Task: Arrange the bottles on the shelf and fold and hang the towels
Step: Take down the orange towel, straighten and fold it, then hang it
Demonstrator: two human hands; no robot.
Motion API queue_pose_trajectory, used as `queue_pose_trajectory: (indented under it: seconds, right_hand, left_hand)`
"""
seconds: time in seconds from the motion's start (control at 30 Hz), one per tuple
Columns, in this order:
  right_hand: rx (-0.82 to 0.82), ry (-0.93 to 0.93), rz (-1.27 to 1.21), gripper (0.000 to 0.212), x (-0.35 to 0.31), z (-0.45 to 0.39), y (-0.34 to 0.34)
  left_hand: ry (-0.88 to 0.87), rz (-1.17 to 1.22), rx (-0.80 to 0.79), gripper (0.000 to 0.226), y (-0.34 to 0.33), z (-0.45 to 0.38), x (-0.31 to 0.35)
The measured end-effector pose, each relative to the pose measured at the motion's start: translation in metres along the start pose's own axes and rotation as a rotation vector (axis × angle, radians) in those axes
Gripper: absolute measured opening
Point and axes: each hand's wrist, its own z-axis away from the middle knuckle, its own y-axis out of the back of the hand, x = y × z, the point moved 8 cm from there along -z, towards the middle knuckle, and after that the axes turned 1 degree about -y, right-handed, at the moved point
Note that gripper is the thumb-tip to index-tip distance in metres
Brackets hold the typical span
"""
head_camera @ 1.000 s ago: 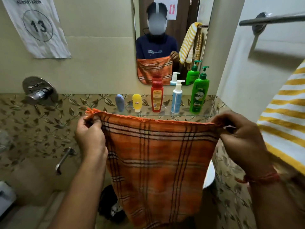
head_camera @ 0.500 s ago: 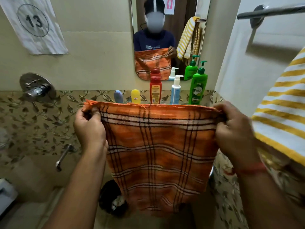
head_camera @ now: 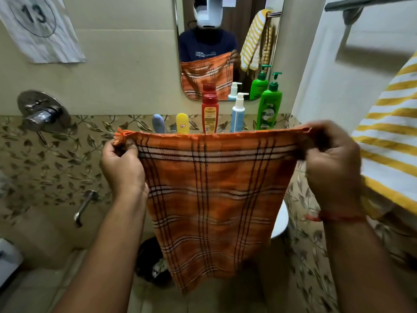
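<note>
The left hand (head_camera: 123,168) and the right hand (head_camera: 331,163) each pinch a top corner of the orange towel (head_camera: 214,199), which hangs flat, near, in front of the bottles (head_camera: 268,109). This looks like the folding step. Next, the corners should probably meet.

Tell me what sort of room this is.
Most likely a bathroom: a wall mirror above a row of toiletry bottles, a shower mixer valve on tiled wall, and a towel rail with a striped towel.
</note>
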Motion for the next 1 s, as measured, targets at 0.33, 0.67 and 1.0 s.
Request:
queue_pose_trajectory:
  seconds: [0.33, 0.67, 1.0]
  right_hand:
    - [0.042, -0.070, -0.171, 0.027, 0.014, -0.016, -0.004]
    - [-0.074, -0.161, -0.161, 0.014, 0.033, -0.023, -0.009]
    - [-0.052, -0.114, -0.148, 0.020, 0.031, -0.030, -0.001]
  left_hand:
    - [-0.050, -0.030, -0.026, 0.025, -0.010, 0.002, -0.001]
    - [-0.099, -0.030, 0.012, 0.022, -0.014, 0.001, 0.011]
    - [-0.092, -0.029, 0.026, 0.018, -0.012, 0.000, 0.008]
